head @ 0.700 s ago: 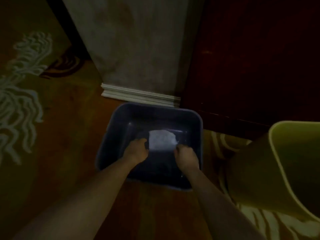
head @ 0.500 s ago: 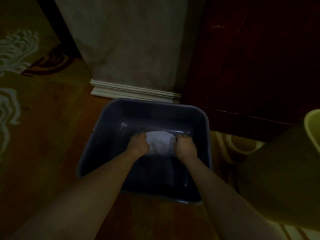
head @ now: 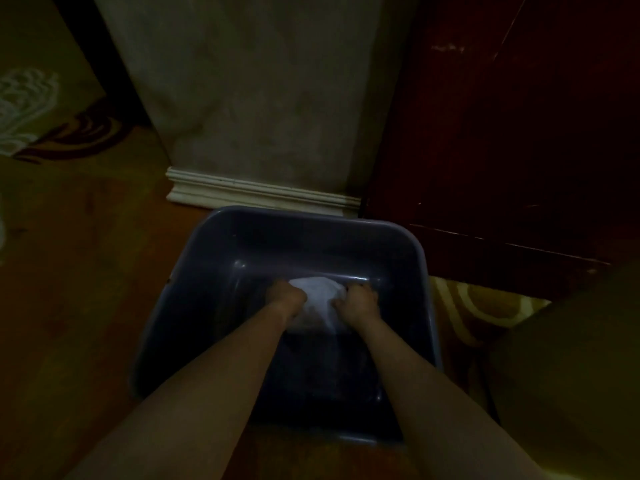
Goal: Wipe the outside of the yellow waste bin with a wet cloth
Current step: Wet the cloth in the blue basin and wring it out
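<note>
- Basin [head: 221, 306]: dark blue-grey plastic, rectangular with rounded corners, standing on the floor at the centre of the view. Its near rim at 6 o'clock is partly covered by the forearms; whether it holds water cannot be told in the dim light.
- Cloth [head: 318, 299]: white, bunched, inside the basin toward its far half. Its lower part trails down blurred between the wrists (edges hard to make out).
- Left hand [head: 285, 296]: closed on the cloth's left side, at 9 o'clock of the cloth; fingers curled under and hidden.
- Right hand [head: 360, 301]: closed on the cloth's right side, at 3 o'clock of it; fingertips hidden in the fabric.
- Waste bin [head: 571, 375]: yellow, at 4 o'clock of the basin and just beside it. Only a shadowed stretch of its outer wall shows, cut off by the right and bottom edges.
- Skirting board [head: 263, 194]: pale, at 12 o'clock of the basin, under a mottled wall.
- Cabinet [head: 519, 133]: dark red wood, at 2 o'clock (detail lost in shadow).
- Carpet [head: 62, 237]: brown, with a pale pattern cut off at 10 o'clock.
</note>
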`<state>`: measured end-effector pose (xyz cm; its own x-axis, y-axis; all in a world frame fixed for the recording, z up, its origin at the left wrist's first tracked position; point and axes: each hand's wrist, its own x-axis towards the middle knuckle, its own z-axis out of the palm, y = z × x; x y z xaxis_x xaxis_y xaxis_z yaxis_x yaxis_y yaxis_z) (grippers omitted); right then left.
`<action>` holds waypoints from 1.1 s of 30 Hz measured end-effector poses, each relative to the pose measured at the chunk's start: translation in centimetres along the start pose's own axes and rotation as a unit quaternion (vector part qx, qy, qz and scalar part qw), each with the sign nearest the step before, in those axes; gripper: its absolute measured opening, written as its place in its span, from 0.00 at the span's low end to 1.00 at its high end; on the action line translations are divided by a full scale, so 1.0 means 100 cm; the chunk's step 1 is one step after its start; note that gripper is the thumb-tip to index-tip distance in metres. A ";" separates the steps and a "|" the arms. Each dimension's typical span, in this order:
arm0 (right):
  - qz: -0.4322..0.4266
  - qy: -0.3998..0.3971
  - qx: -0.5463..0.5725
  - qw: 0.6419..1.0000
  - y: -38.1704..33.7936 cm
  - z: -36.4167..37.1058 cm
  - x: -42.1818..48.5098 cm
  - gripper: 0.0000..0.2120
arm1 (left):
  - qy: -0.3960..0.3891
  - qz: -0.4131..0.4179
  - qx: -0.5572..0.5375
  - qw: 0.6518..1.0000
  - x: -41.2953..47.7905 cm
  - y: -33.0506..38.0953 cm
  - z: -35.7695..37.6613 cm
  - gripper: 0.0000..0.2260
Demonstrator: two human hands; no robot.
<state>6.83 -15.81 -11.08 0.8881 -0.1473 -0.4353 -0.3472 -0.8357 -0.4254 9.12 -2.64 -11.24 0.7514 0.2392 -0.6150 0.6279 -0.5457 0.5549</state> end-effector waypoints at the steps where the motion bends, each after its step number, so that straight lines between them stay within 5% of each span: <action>1: 0.007 0.011 -0.002 1.000 0.001 0.002 0.001 0.23 | -0.002 0.008 0.007 1.000 0.002 -0.001 0.001 0.20; 5: -0.012 0.093 -0.002 0.996 -0.003 0.012 -0.006 0.12 | -0.002 0.057 0.028 0.998 0.005 -0.008 0.009 0.16; 11: -0.049 0.109 0.297 0.948 -0.005 -0.010 -0.040 0.06 | 0.066 0.131 0.083 0.986 -0.020 -0.001 -0.004 0.19; 15: -0.088 0.146 0.343 0.924 -0.001 -0.030 -0.071 0.10 | 0.105 0.259 -0.009 0.960 -0.050 0.009 -0.022 0.17; 19: -0.145 0.164 0.342 0.914 -0.003 -0.066 -0.108 0.11 | 0.006 0.397 -0.031 0.917 -0.091 0.031 -0.041 0.26; 22: -0.172 0.181 0.330 0.910 -0.011 -0.099 -0.132 0.07 | -0.110 0.445 -0.060 0.887 -0.132 0.053 -0.052 0.21; 27: -0.184 0.233 0.292 0.909 -0.018 -0.166 -0.188 0.07 | -0.159 0.474 -0.080 0.862 -0.201 0.083 -0.078 0.08; 33: -0.159 0.204 0.275 0.926 0.019 -0.244 -0.278 0.12 | -0.182 0.534 -0.069 0.823 -0.291 0.128 -0.068 0.12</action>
<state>-11.16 -26.23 19.52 0.9728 -0.2208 0.0704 -0.0489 -0.4922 -0.8691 -3.40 -11.12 17.56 0.7945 -0.5881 0.1513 -0.3150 -0.1861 0.9307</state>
